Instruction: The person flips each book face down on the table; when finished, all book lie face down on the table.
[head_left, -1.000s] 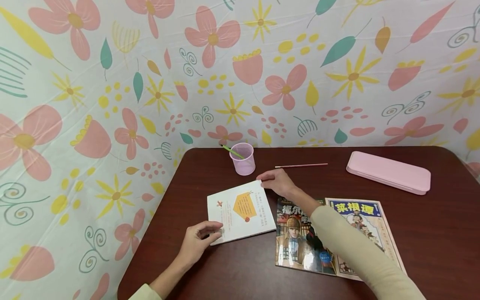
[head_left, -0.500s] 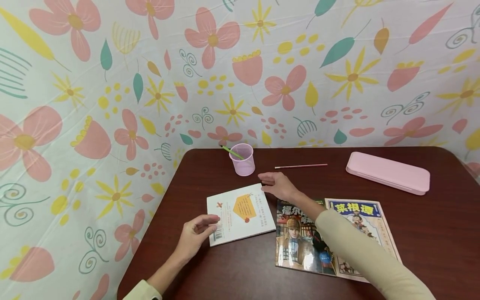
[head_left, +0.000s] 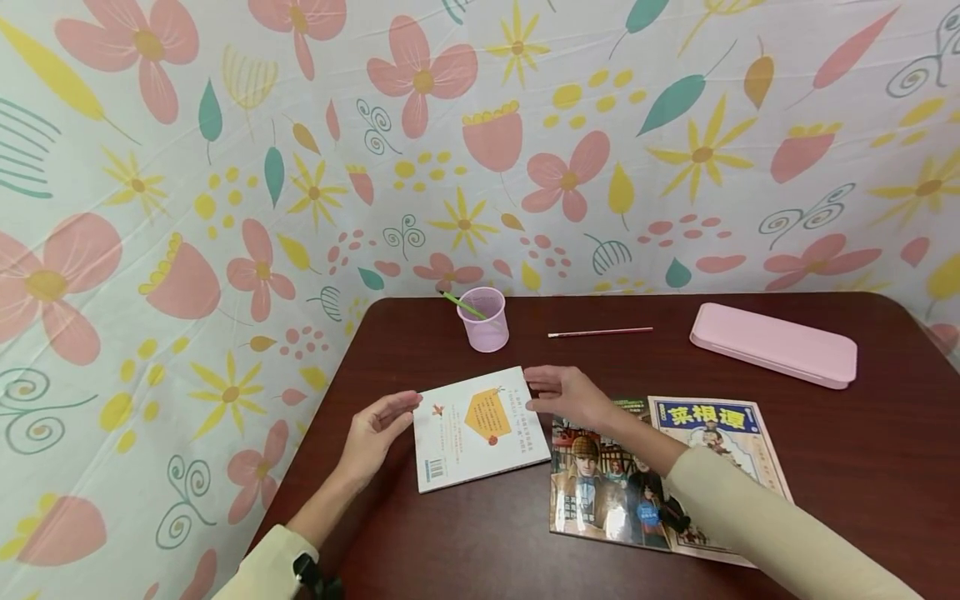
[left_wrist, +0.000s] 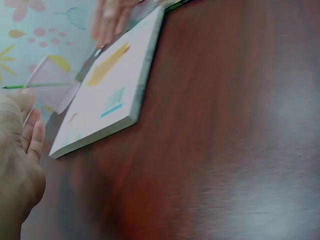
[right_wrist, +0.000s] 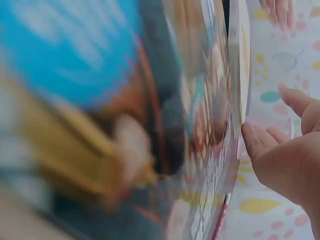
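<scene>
A white book [head_left: 457,454] lies flat on the dark wooden table, its back cover with a barcode and an orange patch facing up. At the book's upper left corner is my left hand [head_left: 369,437], fingers fairly straight and thumb apart. My right hand [head_left: 576,398] is at the opposite upper corner, fingertips right at the book's right edge. The left wrist view shows the left hand [left_wrist: 22,150] beside the book's end, gripping nothing. In the right wrist view, the right hand's [right_wrist: 285,155] fingers extend toward the book's edge, thumb spread away.
Under my right forearm lie two magazines, a detective one [head_left: 585,492] and one with a blue title [head_left: 708,417]. Behind the book stands a pink cup [head_left: 487,329] with a green pencil [head_left: 463,306]. A thin red pencil [head_left: 603,332] and a pink case [head_left: 772,343] lie farther back.
My left hand has come off the book's lower left part and moved up to its upper left corner. The right hand has slid down along the right edge. The book shifted slightly downward.
</scene>
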